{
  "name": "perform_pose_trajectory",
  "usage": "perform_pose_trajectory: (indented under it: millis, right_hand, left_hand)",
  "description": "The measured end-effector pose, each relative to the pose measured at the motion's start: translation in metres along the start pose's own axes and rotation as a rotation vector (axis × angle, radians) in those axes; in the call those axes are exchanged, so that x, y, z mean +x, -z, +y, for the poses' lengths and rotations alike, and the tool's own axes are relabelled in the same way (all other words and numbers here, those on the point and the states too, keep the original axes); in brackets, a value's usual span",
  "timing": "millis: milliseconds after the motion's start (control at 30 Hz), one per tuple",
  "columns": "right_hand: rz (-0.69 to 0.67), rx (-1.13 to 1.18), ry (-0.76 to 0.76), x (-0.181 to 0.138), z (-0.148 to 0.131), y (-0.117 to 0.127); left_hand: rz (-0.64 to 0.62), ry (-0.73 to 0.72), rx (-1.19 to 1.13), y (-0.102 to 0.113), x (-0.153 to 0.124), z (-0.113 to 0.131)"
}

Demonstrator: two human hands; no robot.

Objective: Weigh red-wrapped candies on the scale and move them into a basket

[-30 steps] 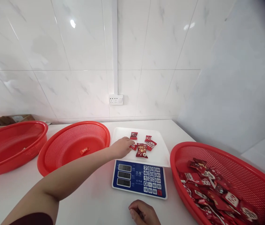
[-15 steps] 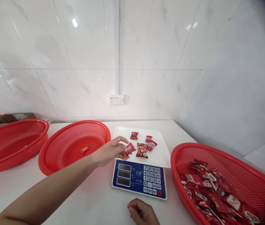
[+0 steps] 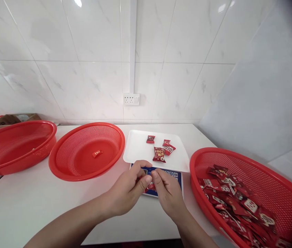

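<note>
Closest in, over the near part of the white counter, the person's left hand and right hand meet fingertip to fingertip. Each grip is pinched shut on the same small red candy packet. The packet hangs between thumbs and forefingers, mostly hidden by them, just above the blue keypad of a digital scale. I cannot tell whether it is being pulled or only held.

To my eye the hold is slight, fingertips on slick wrapping. If it slips, the packet would likely drop onto the keys and might press one. The hands are also near the front edge of the pan, and a knuckle leaning on it could upset the weighing. The right forearm passes close by the rim of a heaped red basket, so a knock there might spill its packets.

Just behind the hands, the white pan carries four more sweets: a larger sachet in front, a touching pair to its right, and a single piece further back.

Leftward stands a second basket holding one lone wrapper, then a third basket. A cardboard box lies behind that by the tiled wall. A wall socket sits above the scale.
</note>
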State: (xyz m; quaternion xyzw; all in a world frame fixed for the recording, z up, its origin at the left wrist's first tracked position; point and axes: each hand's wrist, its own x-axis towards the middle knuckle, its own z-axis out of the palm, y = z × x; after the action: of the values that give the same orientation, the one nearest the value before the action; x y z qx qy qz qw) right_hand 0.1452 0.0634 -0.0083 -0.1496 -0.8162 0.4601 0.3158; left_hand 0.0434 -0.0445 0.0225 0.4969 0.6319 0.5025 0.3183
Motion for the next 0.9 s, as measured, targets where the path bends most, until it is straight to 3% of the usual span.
perform_pose_trajectory:
  millis: [133, 300, 500, 667, 767, 900]
  right_hand:
    - [0.109, -0.079, 0.124, -0.005, -0.008, 0.0]
    - [0.174, -0.129, 0.208, -0.005, -0.021, 0.002]
    - [0.209, -0.179, 0.226, -0.003, -0.019, 0.001]
    - [0.186, -0.151, 0.171, -0.003, -0.012, -0.002]
    - [0.121, -0.106, 0.114, -0.006, -0.005, -0.003]
    - [0.023, -0.109, 0.007, -0.019, 0.019, -0.009]
  left_hand:
    - [0.122, -0.124, -0.161, -0.01, -0.005, -0.01]
    - [0.265, -0.291, -0.189, -0.017, -0.007, -0.012]
    - [0.184, -0.173, -0.225, -0.015, -0.01, -0.008]
    - [0.165, -0.183, -0.18, -0.015, -0.015, -0.014]
    - [0.319, -0.158, -0.024, 0.002, -0.017, -0.013]
    - [0.548, 0.024, 0.391, 0.051, -0.017, -0.008]
